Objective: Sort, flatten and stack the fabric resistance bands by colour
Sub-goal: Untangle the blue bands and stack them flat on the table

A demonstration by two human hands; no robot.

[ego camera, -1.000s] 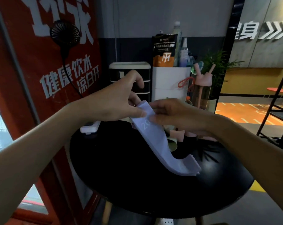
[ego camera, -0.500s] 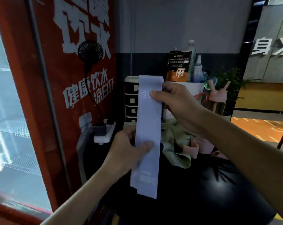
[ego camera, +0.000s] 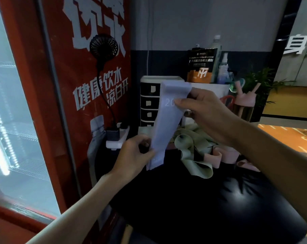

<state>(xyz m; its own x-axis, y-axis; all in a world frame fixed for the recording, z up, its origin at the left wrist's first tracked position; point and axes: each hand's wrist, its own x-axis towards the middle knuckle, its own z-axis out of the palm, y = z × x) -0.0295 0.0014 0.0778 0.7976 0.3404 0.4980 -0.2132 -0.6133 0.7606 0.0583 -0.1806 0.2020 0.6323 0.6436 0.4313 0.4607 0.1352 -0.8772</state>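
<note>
A lilac fabric band [ego camera: 168, 118] hangs stretched upright above the round black table [ego camera: 210, 208]. My right hand [ego camera: 203, 111] pinches its top end near the printed number. My left hand [ego camera: 133, 155] grips its lower end just above the table's back left. Behind the band, a crumpled green band [ego camera: 193, 150] and pink bands [ego camera: 223, 155] lie in a loose heap on the table.
A white power strip [ego camera: 117, 138] with a plugged-in black fan [ego camera: 103, 47] sits at the table's back left by the red wall. A drawer unit [ego camera: 149, 103], a white box, bottles and a pink bottle [ego camera: 244, 104] stand behind the heap.
The lilac band went from draped on the table to held upright and taut. My left hand slid down to its lower end while my right kept the top.
</note>
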